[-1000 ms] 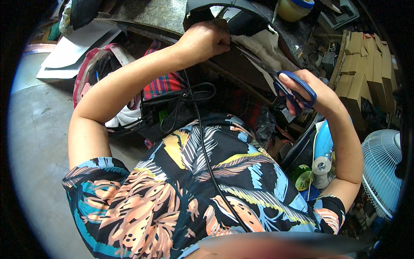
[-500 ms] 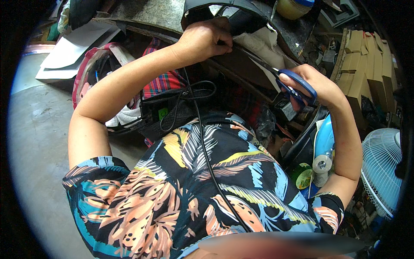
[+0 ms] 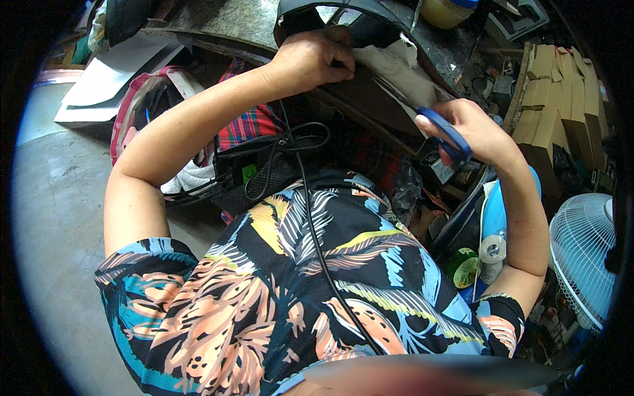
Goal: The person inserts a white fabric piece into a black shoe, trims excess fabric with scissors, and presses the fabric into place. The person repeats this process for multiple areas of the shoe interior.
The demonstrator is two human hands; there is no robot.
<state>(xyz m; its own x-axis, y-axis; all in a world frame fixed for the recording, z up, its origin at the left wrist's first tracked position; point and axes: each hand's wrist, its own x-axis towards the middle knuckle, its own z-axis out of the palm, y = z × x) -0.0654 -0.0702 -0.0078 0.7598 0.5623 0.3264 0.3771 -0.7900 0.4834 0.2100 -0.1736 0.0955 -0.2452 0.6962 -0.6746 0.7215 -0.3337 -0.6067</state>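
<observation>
My right hand (image 3: 472, 125) grips a pair of scissors with dark blue handles (image 3: 456, 136). Their blades point up and left, lying along the edge of a grey-beige sheet (image 3: 396, 69) with a frayed, torn far edge. At the sheet's left end, my left hand (image 3: 317, 63) has its fingers curled and pinched on the material. Just beyond that hand is a curved black piece (image 3: 350, 6) with openings in it, whose dark border runs along the sheet's far side. Whether the sheet is joined to the black piece, I cannot tell.
A grey worktop (image 3: 238, 26) lies at the back, with a blue-lidded jar (image 3: 446, 13). Flattened cardboard (image 3: 545, 109) and a white fan (image 3: 584, 257) stand at right. At left are white sheets (image 3: 119, 72) and a pink-rimmed basket (image 3: 119, 135). A black cable (image 3: 310, 218) hangs before me.
The scissors have moved slightly left, and their handles have drawn closer together. My right hand and forearm have shifted a little left. My left hand is nearly unmoved.
</observation>
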